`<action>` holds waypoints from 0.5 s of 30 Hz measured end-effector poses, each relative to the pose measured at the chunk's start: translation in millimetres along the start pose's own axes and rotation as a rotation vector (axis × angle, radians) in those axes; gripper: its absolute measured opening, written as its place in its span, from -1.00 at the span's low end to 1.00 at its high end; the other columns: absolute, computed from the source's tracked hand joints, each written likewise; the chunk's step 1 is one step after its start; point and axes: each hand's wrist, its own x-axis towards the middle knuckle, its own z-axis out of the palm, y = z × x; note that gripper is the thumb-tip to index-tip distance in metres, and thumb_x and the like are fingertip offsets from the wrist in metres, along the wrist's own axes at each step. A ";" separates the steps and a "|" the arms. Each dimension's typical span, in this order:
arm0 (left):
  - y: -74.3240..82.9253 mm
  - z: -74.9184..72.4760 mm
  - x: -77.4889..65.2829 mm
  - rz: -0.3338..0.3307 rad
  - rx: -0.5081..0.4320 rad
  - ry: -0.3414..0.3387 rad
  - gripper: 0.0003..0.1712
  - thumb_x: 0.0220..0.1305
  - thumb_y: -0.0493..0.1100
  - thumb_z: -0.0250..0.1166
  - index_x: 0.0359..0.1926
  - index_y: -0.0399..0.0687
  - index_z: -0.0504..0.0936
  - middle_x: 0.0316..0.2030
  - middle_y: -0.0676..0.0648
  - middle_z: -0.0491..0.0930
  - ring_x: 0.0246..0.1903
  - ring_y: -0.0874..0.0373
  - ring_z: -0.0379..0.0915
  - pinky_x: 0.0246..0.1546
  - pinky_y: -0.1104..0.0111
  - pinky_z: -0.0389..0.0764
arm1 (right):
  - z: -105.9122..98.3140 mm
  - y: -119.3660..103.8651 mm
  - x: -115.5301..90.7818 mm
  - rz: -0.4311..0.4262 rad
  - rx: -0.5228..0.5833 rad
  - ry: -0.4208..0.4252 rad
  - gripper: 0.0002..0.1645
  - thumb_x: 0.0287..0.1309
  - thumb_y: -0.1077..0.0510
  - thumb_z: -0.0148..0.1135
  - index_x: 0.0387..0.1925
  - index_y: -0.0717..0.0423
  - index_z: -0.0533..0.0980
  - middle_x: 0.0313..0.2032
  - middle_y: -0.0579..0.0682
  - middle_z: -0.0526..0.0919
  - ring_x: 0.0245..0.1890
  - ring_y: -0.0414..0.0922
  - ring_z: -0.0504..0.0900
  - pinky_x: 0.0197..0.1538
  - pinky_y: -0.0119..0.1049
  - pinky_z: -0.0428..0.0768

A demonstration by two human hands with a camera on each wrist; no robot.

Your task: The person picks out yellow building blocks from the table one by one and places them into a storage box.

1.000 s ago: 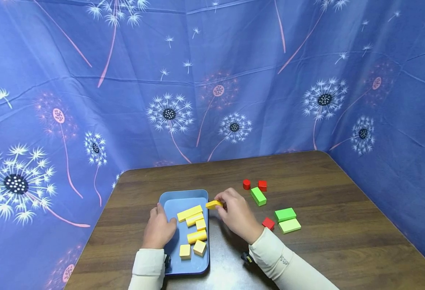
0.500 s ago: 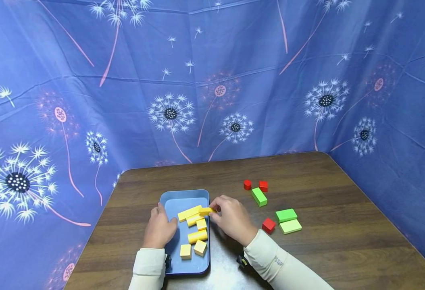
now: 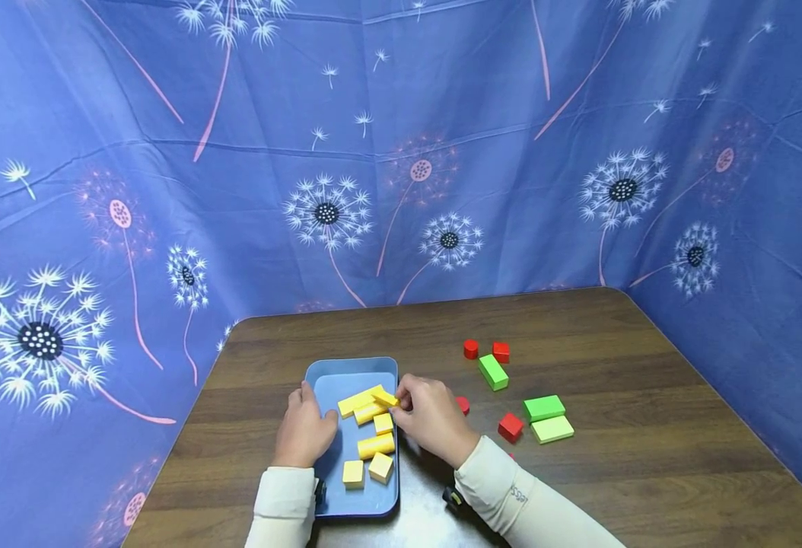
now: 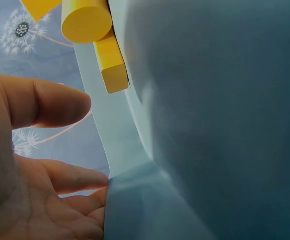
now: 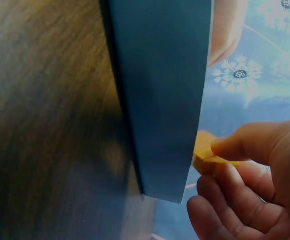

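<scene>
A blue tray holds several yellow blocks, among them a cylinder and two cubes near its front. My left hand grips the tray's left side, thumb over the inside and fingers at the outer wall, their tips hidden behind it in the left wrist view. Over the tray's far right rim, my right hand pinches a small flat yellow block between thumb and fingers. That block overlaps a long yellow block and a yellow cylinder in the head view.
Right of my right hand lie a red block, a green block and a light green block. Farther back are a red cylinder, a red block and another green block. A red round piece is partly hidden.
My right hand has carried the flat yellow block leftward from outside the tray to over its right rim. A red round piece now shows beside that hand. My left hand stays on the tray.
</scene>
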 end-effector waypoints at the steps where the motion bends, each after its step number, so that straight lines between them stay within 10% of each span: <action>1: 0.4 0.2 0.0 0.000 0.002 -0.001 -0.05 0.20 -0.03 0.17 0.39 -0.42 -0.10 0.28 -0.46 0.06 0.15 -0.32 0.18 0.11 -0.19 0.33 | 0.6 0.3 -0.4 -0.008 0.002 -0.007 -0.80 -0.10 0.08 0.42 -0.39 -0.09 0.56 -0.52 -0.29 0.57 -0.55 -0.41 0.43 -0.49 -0.39 0.54; 15: 2.9 -2.3 0.1 -0.031 -0.003 -0.023 -0.06 0.21 -0.04 0.16 0.40 -0.40 -0.12 0.29 -0.44 0.04 0.16 -0.32 0.17 0.11 -0.18 0.32 | -1.3 -1.5 -1.9 -0.028 -0.036 -0.045 -0.83 0.00 0.10 0.32 -0.28 -0.09 0.64 -0.38 -0.24 0.66 -0.42 -0.35 0.52 -0.44 -0.34 0.60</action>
